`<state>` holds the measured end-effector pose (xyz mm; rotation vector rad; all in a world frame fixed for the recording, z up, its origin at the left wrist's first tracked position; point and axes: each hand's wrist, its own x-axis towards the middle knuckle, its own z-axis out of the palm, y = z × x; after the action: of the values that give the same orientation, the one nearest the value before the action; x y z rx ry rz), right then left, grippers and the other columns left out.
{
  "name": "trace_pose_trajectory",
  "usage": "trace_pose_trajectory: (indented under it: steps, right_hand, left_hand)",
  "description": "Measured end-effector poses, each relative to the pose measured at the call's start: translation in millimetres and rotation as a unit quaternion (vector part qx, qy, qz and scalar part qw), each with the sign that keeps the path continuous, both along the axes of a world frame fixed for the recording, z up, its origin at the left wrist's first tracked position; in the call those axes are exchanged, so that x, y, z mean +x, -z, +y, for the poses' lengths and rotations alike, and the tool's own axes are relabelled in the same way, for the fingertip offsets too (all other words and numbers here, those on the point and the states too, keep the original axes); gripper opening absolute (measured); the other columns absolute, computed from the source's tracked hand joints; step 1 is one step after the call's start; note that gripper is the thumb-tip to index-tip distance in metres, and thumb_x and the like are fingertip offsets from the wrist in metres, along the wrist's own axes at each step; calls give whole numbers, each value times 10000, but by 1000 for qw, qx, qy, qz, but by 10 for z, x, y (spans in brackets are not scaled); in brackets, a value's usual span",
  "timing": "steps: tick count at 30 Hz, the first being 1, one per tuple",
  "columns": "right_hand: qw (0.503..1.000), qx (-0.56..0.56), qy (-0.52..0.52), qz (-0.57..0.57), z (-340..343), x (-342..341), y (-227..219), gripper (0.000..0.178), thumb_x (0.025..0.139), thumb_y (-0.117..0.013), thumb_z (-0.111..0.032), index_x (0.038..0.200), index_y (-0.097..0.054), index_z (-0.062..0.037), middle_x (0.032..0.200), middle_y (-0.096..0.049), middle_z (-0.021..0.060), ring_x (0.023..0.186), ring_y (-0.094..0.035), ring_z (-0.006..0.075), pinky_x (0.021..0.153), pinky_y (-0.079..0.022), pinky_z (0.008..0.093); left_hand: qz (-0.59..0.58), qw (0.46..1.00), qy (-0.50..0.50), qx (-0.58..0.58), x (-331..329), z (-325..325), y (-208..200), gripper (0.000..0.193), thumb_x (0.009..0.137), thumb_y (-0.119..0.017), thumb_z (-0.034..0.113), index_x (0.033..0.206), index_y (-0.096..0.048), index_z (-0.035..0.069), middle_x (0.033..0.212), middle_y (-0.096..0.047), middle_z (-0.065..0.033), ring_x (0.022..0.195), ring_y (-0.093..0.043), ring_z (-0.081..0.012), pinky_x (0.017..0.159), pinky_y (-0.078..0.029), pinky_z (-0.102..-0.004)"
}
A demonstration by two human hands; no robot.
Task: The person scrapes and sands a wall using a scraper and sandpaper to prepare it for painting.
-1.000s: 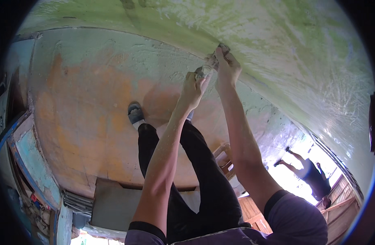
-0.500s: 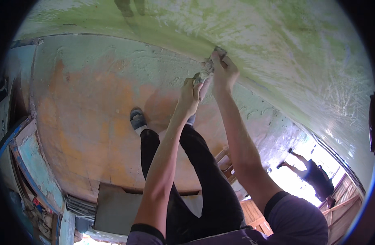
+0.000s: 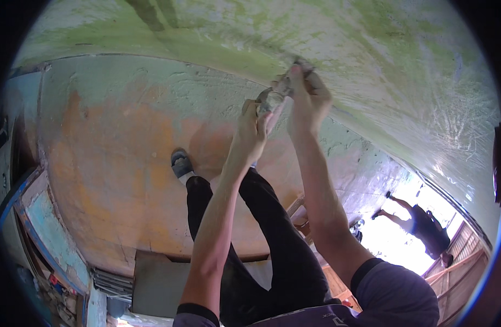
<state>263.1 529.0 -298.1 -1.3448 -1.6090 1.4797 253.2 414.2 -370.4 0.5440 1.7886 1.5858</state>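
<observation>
My left hand is closed around a flat piece smeared with thick pale paste; its exact kind is hard to make out under the paste. Just to its right and higher, my right hand grips a small flat grey scraper, blurred by motion and held against the green wall. The two hands are close together, the right one nearer the wall. Whitish streaks and patches cover the wall's green paint around the scraper.
Below the wall lies a worn floor in orange and pale green, where my sandalled foot stands. A grey board is at the lower left, near a peeling blue frame. Another person stands by the bright opening at right.
My right hand has moved slightly right along the wall with the scraper, away from the left hand. The left hand still holds the paste-smeared piece in nearly the same place.
</observation>
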Motion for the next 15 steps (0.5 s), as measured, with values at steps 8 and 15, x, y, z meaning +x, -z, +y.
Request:
trace_pose_trajectory:
  steps: [8, 15]
  right_hand:
    - [994, -44, 51, 83, -81, 39, -194, 168, 922, -692, -139, 883, -696, 24, 708, -647, 25, 623, -580, 78, 573, -465, 244]
    - [998, -13, 52, 13, -67, 85, -321, 195, 911, -714, -161, 839, -690, 19, 696, -644, 24, 603, -541, 60, 546, -418, 227]
  left_hand:
    - [37, 999, 13, 7, 105, 17, -25, 330, 1008, -436, 253, 1054, -534, -58, 967, -548, -254, 933, -537, -424, 830, -434, -464]
    - [13, 999, 13, -30, 158, 39, -190, 315, 986, -473, 247, 1025, -562, -53, 962, -551, -251, 909, -550, -434, 805, -439, -474]
